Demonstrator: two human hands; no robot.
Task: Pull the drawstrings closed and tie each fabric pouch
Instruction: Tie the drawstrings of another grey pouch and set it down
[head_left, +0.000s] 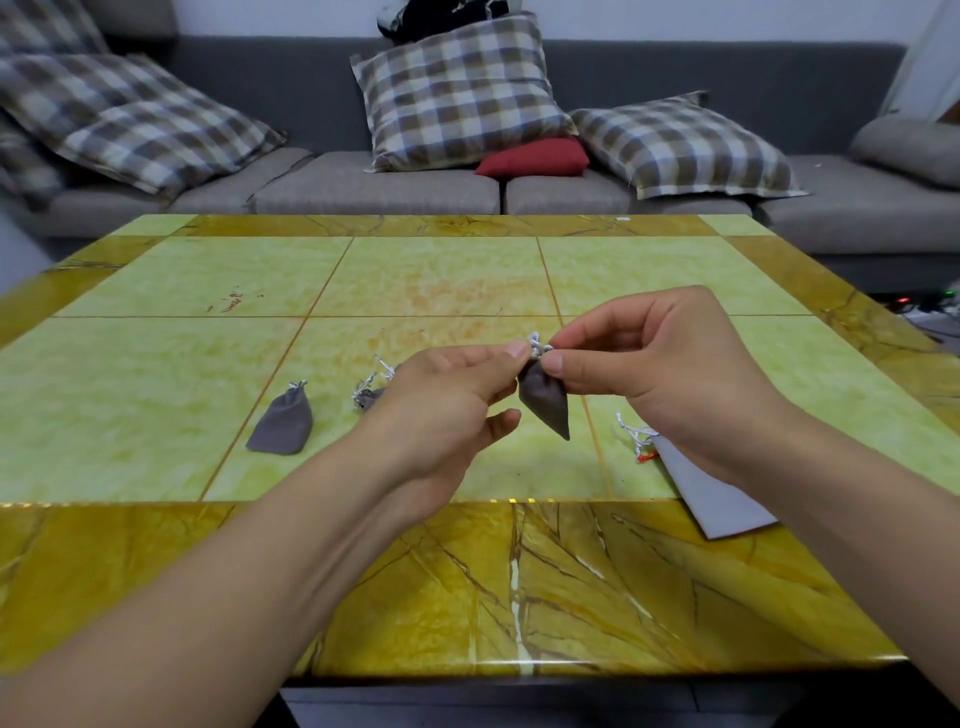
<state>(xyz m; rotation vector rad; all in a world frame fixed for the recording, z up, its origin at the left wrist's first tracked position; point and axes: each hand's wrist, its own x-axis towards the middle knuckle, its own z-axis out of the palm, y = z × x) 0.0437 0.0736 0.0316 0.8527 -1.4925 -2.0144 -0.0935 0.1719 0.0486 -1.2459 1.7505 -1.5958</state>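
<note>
Forearms come in from bottom edge; left hand (447, 400) & right hand (670, 374) meet mid-frame above the counter (156, 571), fingers (553, 362) of both pinching white drawstrings (537, 345) atop grey pouch (545, 402). Pouch hangs below the pinch, long axis pointing down-right, equally near both hands.

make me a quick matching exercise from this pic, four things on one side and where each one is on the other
Things:
1. held pouch
2. left pouch
3. red cushion
4. flat grey pouch

Places:
A. on the sofa
B. partly under the right arm
C. lying on the table, left of both hands
D. in the air, strings pinched by left hand and right hand

Pairs: 1-D, 2-C, 3-A, 4-B
</note>
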